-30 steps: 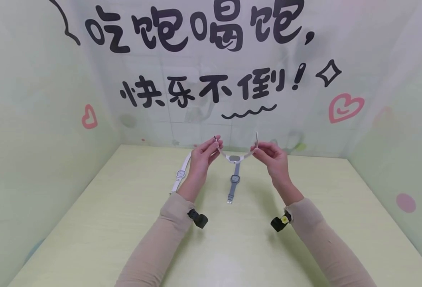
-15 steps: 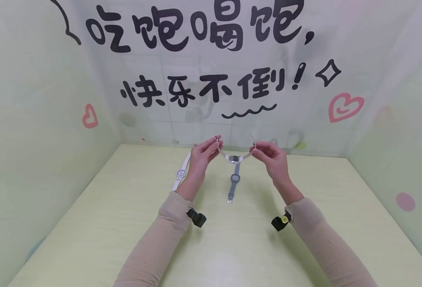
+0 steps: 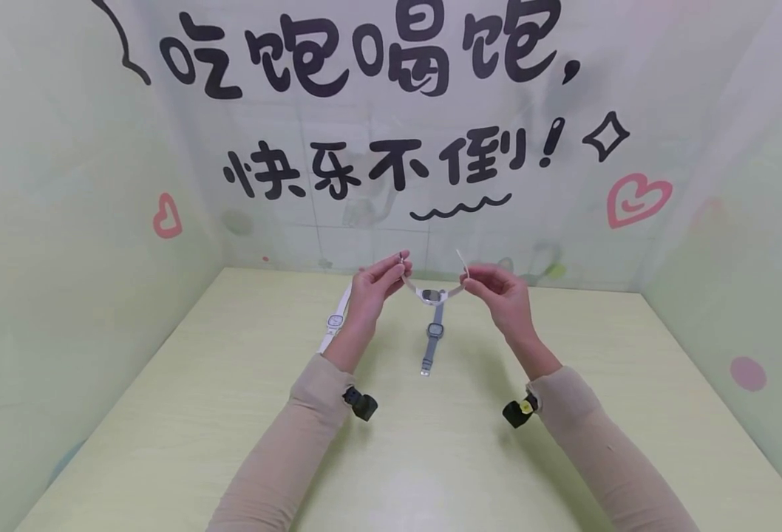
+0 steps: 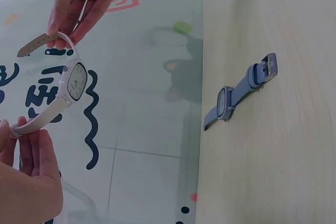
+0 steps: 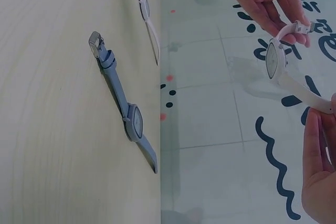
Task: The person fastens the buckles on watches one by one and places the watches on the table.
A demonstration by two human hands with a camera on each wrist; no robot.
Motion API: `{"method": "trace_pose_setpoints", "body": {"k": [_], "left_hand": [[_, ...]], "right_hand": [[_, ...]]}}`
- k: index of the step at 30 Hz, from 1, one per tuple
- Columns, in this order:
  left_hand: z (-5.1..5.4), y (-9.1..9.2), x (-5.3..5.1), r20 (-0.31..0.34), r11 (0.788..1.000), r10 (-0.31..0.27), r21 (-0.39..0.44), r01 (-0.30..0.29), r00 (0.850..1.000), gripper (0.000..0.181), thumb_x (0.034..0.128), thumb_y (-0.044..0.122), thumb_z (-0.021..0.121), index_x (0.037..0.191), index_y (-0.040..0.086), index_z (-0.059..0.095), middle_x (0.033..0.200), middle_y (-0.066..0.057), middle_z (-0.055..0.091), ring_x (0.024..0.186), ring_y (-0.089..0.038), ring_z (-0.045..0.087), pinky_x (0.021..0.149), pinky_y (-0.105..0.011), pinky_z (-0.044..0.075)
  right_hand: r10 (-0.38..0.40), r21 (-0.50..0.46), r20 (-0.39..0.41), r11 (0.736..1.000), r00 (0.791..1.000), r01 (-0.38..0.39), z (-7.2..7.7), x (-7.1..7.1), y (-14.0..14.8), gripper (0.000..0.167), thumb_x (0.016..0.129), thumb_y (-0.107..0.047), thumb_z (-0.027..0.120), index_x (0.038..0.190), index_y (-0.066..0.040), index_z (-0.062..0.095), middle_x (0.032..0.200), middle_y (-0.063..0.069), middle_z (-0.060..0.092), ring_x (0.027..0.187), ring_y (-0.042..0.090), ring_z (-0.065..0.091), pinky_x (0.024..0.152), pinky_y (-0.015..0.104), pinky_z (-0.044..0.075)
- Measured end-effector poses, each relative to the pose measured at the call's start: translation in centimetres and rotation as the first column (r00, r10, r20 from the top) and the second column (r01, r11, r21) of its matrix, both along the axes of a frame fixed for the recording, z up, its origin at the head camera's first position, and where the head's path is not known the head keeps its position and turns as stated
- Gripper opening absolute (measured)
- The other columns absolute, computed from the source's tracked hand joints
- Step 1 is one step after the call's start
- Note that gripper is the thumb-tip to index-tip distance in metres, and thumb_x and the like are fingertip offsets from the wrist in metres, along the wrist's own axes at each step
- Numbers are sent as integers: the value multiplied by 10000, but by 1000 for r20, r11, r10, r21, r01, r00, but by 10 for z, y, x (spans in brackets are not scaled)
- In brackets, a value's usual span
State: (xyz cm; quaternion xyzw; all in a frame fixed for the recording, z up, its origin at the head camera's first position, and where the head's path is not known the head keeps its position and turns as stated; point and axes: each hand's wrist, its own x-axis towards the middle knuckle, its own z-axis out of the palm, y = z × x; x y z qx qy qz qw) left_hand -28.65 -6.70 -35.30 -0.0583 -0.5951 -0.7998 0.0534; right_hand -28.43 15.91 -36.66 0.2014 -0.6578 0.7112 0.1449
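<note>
A white wristwatch (image 3: 432, 296) hangs in a U between both hands, above the table's far part; its round dial (image 4: 77, 81) faces the left wrist camera. My left hand (image 3: 368, 295) pinches the strap's buckle end (image 5: 303, 28). With thumb and fingers, my right hand (image 3: 502, 297) pinches the other strap (image 4: 37, 44), whose tip sticks up past the fingers. Beneath the held watch, a blue-grey wristwatch (image 3: 434, 330) lies stretched out on the table, its buckle (image 4: 270, 66) toward me. Another white wristwatch (image 3: 334, 322) lies left of it, partly hidden by my left arm.
The pale wooden table (image 3: 231, 428) meets a printed back wall (image 3: 364, 244) just behind the hands. Side walls (image 3: 85, 281) stand at left and right. Each wrist carries a small black camera (image 3: 364, 406).
The right hand has shifted slightly left, and the free strap tip in it has tilted to the left. The held watch has moved a little left too. The watches on the table stay put.
</note>
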Motion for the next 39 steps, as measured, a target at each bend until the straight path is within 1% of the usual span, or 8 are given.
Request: {"method": "trace_pose_setpoints", "body": {"k": [4,13,15,19,26,31,35,39], "left_hand": [[1,0,0,-6,1000,-9,-22,9,1000,331,975,71,622,1299,7,636,1332,-178,641,948,-18,707,967,-237,542],[8,-1,-1,-86,995,-27,-94,19,996,327,984,68,606,1301,-12,626,1337,-172,638,980,-17,701,984,-254,536],[8,-1,0,-91,994,-33,-108,23,995,325,985,62,602,1299,-15,625,1338,-178,634,1012,-47,706,981,-250,536],[7,-1,0,-96,993,-43,-114,32,994,323,981,46,603,1294,-30,623,1339,-196,625,1145,-228,692,976,-252,537],[4,-3,1,-107,991,-58,-125,45,993,317,973,36,611,1278,-44,630,1331,-183,631,1138,-247,695,969,-254,542],[3,-3,2,-125,986,-69,-161,48,990,318,974,53,616,1280,-32,635,1322,-184,639,1189,-325,655,977,-266,542],[2,-4,1,-135,980,-73,-193,46,988,317,975,73,623,1280,-11,642,1308,-169,654,1109,-195,707,980,-269,542],[2,-3,2,-139,975,-81,-219,49,987,314,976,76,622,1280,0,644,1289,-173,662,1071,-153,717,981,-282,545]], "right_hand": [[-25,53,-4,998,1000,25,1,0,0,270,888,32,702,1105,175,630,876,-130,751,839,22,709,825,170,577],[-54,117,-78,991,995,63,10,-1,-4,224,873,40,715,1055,158,662,843,-176,735,781,-20,686,750,135,567],[-61,132,-84,989,995,71,10,0,-5,226,871,48,713,1055,166,658,838,-192,730,773,-29,682,737,129,564],[-77,157,-75,984,994,88,10,3,-7,249,868,47,717,1065,180,645,835,-209,717,766,-30,674,717,126,562],[-72,175,-59,981,996,82,9,6,-8,229,866,52,717,1068,150,673,843,-193,707,784,-25,683,744,141,576],[-62,197,-71,978,996,75,8,6,-9,215,868,37,723,1056,135,686,860,-174,704,800,-19,689,759,157,583],[-55,203,-70,977,996,68,8,7,-10,211,860,47,726,1053,127,692,879,-106,725,807,-13,691,764,166,586],[-54,232,-71,970,996,69,8,8,-10,213,856,53,727,1055,121,696,937,107,746,810,-19,690,761,168,588]]}}
